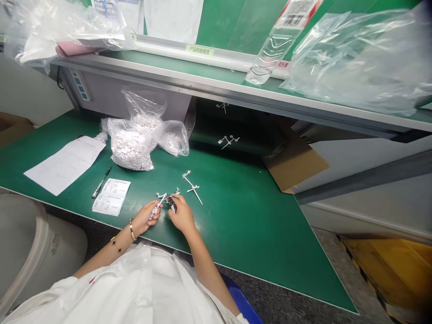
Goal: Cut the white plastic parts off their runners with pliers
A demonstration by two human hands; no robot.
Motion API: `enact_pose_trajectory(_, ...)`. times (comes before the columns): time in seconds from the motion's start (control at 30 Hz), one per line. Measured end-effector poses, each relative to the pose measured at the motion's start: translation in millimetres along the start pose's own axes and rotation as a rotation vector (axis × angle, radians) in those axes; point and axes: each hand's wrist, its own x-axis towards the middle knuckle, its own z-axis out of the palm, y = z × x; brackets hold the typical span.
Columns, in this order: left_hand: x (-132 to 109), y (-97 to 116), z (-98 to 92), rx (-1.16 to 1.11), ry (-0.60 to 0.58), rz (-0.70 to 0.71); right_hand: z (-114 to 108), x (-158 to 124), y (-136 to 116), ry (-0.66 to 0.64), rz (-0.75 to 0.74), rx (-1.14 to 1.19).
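My left hand (147, 218) is closed around a branched white plastic runner (163, 199) and some small white parts bunched in the fingers. In my right hand (182, 215) is a small dark-headed tool (170, 200) that looks like nippers; most of it is hidden by the fingers. Its head lies against or very close to the runner, and I cannot tell whether its jaws are closed. Another white plastic runner (193, 186) lies on the green table just beyond my right hand.
Clear bags of small white parts (131, 146) stand at the back left. Nearer are printed slips (111, 196), a pen (101, 182) and a paper sheet (65, 164). A shelf (216, 85) overhangs the rear, bearing a water bottle (270, 51). A cardboard box (297, 164) sits back right.
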Motion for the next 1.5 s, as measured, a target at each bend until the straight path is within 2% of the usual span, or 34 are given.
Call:
enact_pose_trajectory(0.1,-2.0,0.6,-2.5,-0.007,0.022,0.003,7.7,9.5,-2.4,-0.091,0.007,-0.053)
enact_pose_trajectory(0.37,-2.9,-0.6,-9.8,-0.018,0.065,0.023,11.4,12.4,-2.1,-0.062,-0.042,0.004)
enact_pose_trajectory(0.57,-4.2,-1.1,-8.5,-0.009,0.057,0.02,16.1,14.6,-3.8,-0.169,-0.054,0.108)
enact_pose_trajectory(0.8,-5.8,0.7,-9.9,-0.026,0.082,0.011,15.3,20.1,-2.3,-0.12,-0.01,0.284)
enact_pose_trajectory(0.9,-4.7,1.2,-8.8,-0.029,0.087,0.016,10.9,15.2,-1.2,-0.164,0.082,0.537)
enact_pose_trajectory(1.03,-2.5,0.7,-2.9,0.017,0.06,0.035,7.8,1.5,-4.5,-0.31,0.266,1.262)
enact_pose_trajectory(1.1,-1.1,-0.4,1.6,0.02,0.046,0.052,8.6,-5.0,-7.6,-0.31,0.281,1.446)
enact_pose_trajectory(1.23,1.9,-4.0,10.3,0.047,0.025,0.065,13.5,-14.3,-10.7,-0.25,0.289,1.541)
enact_pose_trajectory(1.5,8.4,-11.1,19.7,0.184,0.024,0.124,19.0,-23.2,-12.1,-0.133,0.291,1.471)
